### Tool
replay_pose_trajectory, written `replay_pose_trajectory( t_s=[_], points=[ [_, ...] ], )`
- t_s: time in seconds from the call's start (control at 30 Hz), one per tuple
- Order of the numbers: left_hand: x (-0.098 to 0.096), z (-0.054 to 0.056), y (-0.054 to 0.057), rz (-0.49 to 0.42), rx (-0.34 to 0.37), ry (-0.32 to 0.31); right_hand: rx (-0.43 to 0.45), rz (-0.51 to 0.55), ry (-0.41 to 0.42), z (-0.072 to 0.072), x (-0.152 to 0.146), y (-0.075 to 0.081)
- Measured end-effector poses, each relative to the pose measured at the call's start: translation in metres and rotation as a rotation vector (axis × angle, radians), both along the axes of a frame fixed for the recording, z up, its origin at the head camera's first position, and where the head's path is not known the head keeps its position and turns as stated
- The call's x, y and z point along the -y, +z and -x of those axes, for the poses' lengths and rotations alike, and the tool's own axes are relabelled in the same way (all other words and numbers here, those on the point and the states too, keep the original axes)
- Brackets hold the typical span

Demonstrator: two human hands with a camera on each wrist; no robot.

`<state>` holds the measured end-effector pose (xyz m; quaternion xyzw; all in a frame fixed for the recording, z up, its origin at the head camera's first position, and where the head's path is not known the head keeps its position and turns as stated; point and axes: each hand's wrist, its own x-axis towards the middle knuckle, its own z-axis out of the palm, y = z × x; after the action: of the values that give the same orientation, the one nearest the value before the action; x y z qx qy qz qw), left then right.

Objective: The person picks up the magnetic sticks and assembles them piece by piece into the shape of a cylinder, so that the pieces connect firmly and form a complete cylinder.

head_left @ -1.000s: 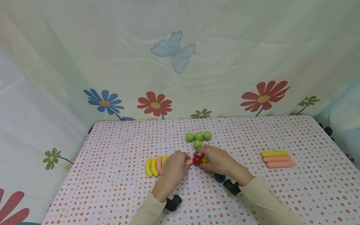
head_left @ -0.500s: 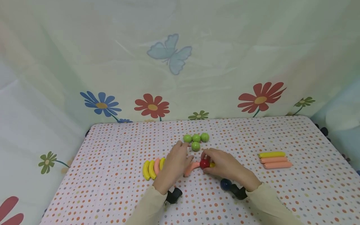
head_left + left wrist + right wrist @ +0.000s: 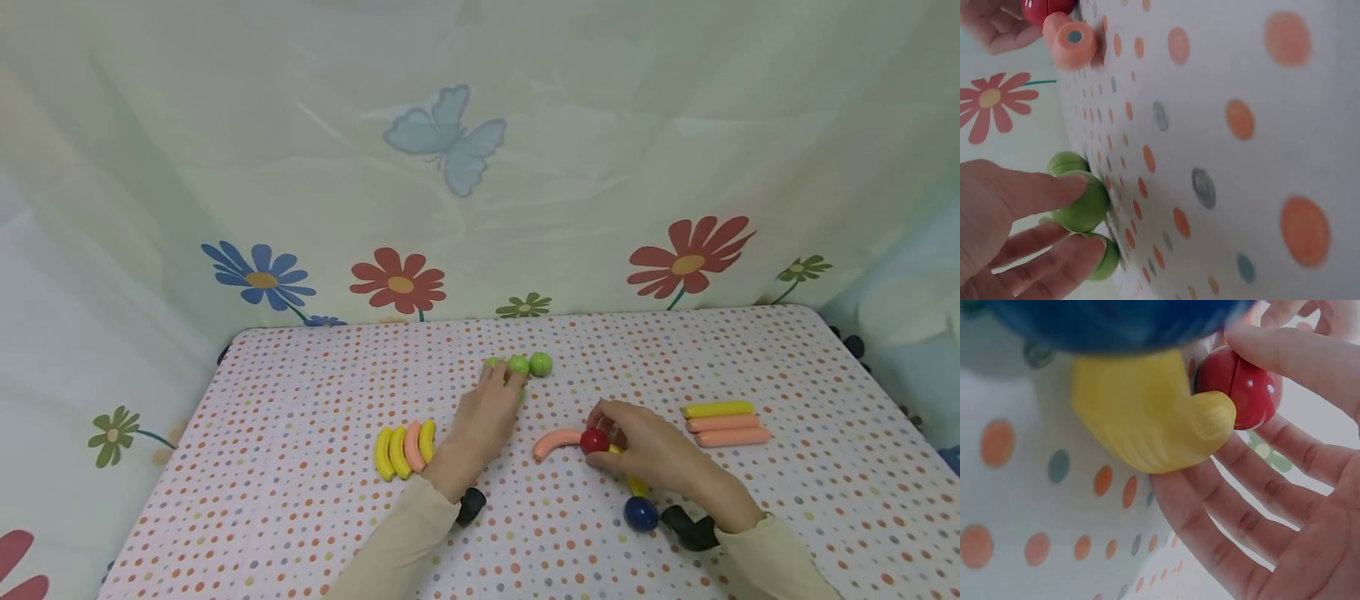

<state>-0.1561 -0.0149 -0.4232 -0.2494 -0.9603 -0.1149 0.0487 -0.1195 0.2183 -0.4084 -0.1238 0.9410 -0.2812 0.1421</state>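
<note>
Red ball (image 3: 595,441) is sitting on the dotted table (image 3: 300,517), and your right hand (image 3: 637,446) is pinching it between thumb and fingers. A peach banana (image 3: 555,440) is touching its left side; a yellow banana (image 3: 637,486) is running from beneath your thumb down to the blue ball (image 3: 641,514). Main worry: if you are tugging or twisting the red ball, either banana could be parting from it, since only that ball looks gripped. Your wrist camera (image 3: 688,530) is hanging just beside the blue ball; a dropped wrist could be knocking it askew. Farther out, your left hand (image 3: 487,412) is reaching among the green balls, its thumb touching the nearest green ball (image 3: 1087,209), fingers apart; I can't tell whether it is pinching. An off-centre squeeze could be sending that ball rolling into its neighbours. Your left forearm is lying close to the banana row (image 3: 398,452), so a sleeve could be brushing it. Your fingers are partly hiding the green balls from above; your right thumb is covering the red-to-yellow join. The right wrist view is cutting off the blue ball and leaving that join uncertain.
</note>
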Motion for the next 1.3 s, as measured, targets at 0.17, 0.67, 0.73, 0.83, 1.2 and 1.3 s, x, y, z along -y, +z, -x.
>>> replay_pose_trajectory(
  t_s=[0.17,0.67,0.73,0.83,1.2,1.3],
  points=[
    [0.007,-0.005,0.001,-0.037,0.021,0.052,-0.005,-0.009,0.006,0.002,-0.001,0.001],
    [0.032,-0.031,0.003,-0.085,0.169,0.097,-0.058,0.022,-0.035,0.013,0.011,-0.006],
    [0.033,-0.032,0.003,-0.121,0.202,0.105,-0.070,0.034,-0.034,0.015,0.015,-0.007],
    [0.032,-0.032,0.002,-0.153,0.227,0.117,-0.080,0.036,-0.029,0.017,0.020,-0.008],
    [0.018,-0.030,0.002,-0.200,0.264,0.142,-0.121,0.044,-0.014,0.015,0.026,-0.009],
    [0.015,-0.030,0.001,-0.205,0.252,0.144,-0.133,0.050,0.000,0.013,0.029,-0.008]
  ],
)
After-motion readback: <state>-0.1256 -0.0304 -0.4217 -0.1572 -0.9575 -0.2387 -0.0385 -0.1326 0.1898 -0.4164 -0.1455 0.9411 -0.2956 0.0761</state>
